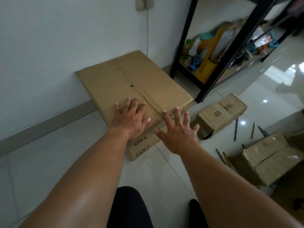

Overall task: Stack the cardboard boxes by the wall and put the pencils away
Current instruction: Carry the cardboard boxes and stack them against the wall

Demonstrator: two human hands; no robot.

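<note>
1. The large cardboard box sat on the floor, its far side against the wall.
2. The left hand lay flat on its top, fingers spread.
3. The right hand, also spread, covered the box's near edge.
4. A smaller box, a taped box and loose pencils lay on the floor to the right.

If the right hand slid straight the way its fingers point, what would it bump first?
Probably the big cardboard box: the right hand points at its near top edge. Depth is unclear, so it may touch already.
</note>
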